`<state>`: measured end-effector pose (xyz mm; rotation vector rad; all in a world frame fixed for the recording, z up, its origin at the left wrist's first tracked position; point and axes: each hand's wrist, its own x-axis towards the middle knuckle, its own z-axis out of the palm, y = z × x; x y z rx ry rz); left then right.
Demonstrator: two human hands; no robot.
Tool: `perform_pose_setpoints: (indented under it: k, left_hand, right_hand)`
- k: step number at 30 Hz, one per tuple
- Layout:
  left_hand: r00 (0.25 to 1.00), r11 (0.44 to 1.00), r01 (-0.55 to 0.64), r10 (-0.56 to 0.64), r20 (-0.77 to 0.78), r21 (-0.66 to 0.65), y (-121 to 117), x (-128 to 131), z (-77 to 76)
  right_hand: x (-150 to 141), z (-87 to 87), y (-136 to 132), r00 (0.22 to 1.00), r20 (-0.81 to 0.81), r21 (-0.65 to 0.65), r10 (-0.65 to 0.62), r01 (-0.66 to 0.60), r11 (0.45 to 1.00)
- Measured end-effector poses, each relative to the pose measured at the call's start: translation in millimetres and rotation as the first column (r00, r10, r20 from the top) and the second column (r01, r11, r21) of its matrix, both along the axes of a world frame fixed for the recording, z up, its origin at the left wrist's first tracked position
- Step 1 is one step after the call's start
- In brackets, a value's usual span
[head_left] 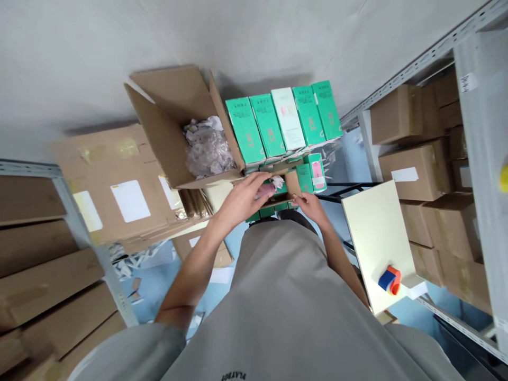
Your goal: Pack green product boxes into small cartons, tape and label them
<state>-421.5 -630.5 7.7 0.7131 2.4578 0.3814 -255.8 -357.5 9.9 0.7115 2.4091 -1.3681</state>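
Pink item of unclear shape (265,191) lies between the thumb and fingers of the left hand (246,197), which is clamped on it; the hand covers its left part, and its right end shows beyond the grip. Just beside that end is a crumpled white paper-like piece (278,182); whether the two are joined I cannot tell. Both are at the small, open brown cardboard box (293,183), whose near right corner the right hand (311,207) pinches with thumb and fingers together.

Farther left stands a large open brown cardboard box (169,145) holding crumpled clear plastic (210,151). On its right, four printed green cardboard boxes (245,129) stand in a row with one white cardboard box (288,119) in the middle. Well apart on the right, a blue-and-orange roll-like object (391,280) rests on the near part of a cream rectangular board (369,227).
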Motion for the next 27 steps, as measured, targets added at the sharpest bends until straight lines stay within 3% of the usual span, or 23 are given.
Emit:
perform_pose_setpoints:
  k: [3,6,9,11,15,19,23,27]
  left_hand:
    - [0.994,0.999,-0.035,0.033,-0.102,-0.024,-40.0,-64.1,20.1]
    - [0.966,0.995,-0.098,0.095,-0.240,-0.001,-63.1,-157.4,31.2]
    - [0.963,0.976,-0.165,0.128,-0.236,-0.144,-50.1,-239.7,15.8]
    - [0.978,0.952,-0.170,0.131,-0.164,-0.253,-30.5,-270.8,-5.5]
    - [0.991,0.921,-0.130,0.136,-0.008,-0.368,-3.2,-280.7,-46.7]
    - [0.993,0.927,-0.086,0.110,0.045,-0.365,3.4,-267.3,-70.6]
    - [0.987,0.904,-0.141,0.160,0.014,-0.404,10.7,-256.5,-81.0]
    - [0.986,0.890,-0.162,0.156,-0.050,-0.426,9.8,-253.4,-76.2]
  right_hand:
    - [1.8,-0.8,-1.5,1.000,-0.022,0.043,-0.010,0.011,0.999]
    - [3.4,-2.5,-4.2,0.999,-0.024,0.039,-0.026,0.027,0.999]
    - [4.3,-2.4,-7.2,0.999,-0.011,0.046,-0.033,0.033,0.998]
    - [5.3,-1.7,-10.2,0.999,-0.008,0.062,-0.038,0.039,0.997]
    - [9.4,-1.9,-20.1,0.997,-0.019,0.086,-0.073,0.074,0.994]
    - [14.4,-2.9,-28.1,0.994,-0.009,0.112,-0.108,0.109,0.988]
    - [14.3,-1.6,-28.0,0.996,0.013,0.114,-0.093,0.091,0.989]
    - [8.5,0.1,-24.1,0.997,-0.003,0.101,-0.077,0.077,0.992]
